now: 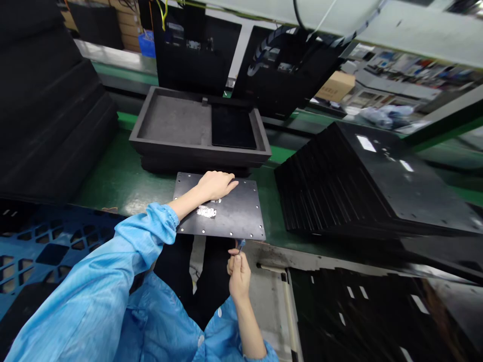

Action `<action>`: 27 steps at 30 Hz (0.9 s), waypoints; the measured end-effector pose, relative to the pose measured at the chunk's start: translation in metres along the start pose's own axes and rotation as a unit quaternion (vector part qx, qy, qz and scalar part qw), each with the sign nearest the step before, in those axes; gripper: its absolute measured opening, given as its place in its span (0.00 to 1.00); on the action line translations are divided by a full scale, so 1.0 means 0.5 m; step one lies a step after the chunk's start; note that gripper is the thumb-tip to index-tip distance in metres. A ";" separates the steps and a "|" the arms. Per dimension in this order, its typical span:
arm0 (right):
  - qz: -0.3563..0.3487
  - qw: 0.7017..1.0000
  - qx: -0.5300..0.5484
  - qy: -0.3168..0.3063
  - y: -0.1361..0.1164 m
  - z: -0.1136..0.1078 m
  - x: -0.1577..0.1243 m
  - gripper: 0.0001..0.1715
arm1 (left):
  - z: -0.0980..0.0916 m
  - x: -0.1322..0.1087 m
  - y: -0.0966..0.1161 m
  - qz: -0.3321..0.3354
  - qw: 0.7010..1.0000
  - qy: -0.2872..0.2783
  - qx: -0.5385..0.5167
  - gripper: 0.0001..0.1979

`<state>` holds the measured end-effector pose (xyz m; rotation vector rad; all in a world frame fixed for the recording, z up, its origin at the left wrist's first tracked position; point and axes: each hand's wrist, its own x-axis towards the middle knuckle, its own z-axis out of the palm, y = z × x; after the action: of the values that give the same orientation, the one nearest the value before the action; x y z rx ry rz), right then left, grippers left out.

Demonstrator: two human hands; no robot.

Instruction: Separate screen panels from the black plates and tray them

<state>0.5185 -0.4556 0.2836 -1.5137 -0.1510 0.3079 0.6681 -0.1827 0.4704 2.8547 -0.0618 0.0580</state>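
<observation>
Blue sleeve [90, 286] foremost; left hand [216, 185], loosely spread, rests on plate [237, 213]; right hand [240, 276] pinches tool [242, 243]. Apparent edge work; next move calls for steadiness.

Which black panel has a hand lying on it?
The panel with the whitish label, under the left hand. No hand touches the blacker panel in the grey tray or the stack at right.

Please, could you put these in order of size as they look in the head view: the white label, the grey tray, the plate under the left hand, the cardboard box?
Largest to smallest:
grey tray
plate under the left hand
cardboard box, which stands farther back
white label
</observation>
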 end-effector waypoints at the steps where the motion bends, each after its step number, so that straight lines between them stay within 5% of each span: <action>1: 0.001 1.000 -0.002 -0.002 -0.002 -0.002 -0.001 0.28 | 0.000 0.000 0.000 0.000 1.000 0.002 0.001 0.25; 9: 0.041 0.988 -0.143 -0.038 -0.103 -0.039 -0.018 0.29 | -0.002 0.001 0.003 -0.002 1.000 -0.004 0.008 0.24; 15: 0.045 0.925 -0.368 -0.081 -0.252 -0.088 -0.011 0.30 | -0.004 0.004 -0.001 0.005 1.000 0.000 0.000 0.26; 18: 0.051 0.848 -0.514 -0.117 -0.320 -0.101 0.005 0.27 | -0.009 -0.002 0.006 0.014 1.000 0.006 0.002 0.25; 23: 0.015 0.634 -0.755 -0.167 -0.424 -0.087 0.036 0.14 | -0.010 -0.102 0.054 0.087 0.995 0.007 0.038 0.34; 27: -0.007 0.566 -0.802 -0.194 -0.467 -0.065 0.036 0.25 | -0.004 -0.230 0.085 0.116 0.989 -0.036 0.080 0.52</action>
<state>0.5694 -0.4882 0.5122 -3.2571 -1.0253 0.5285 0.5513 -0.2188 0.4789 2.9957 -0.4223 0.0078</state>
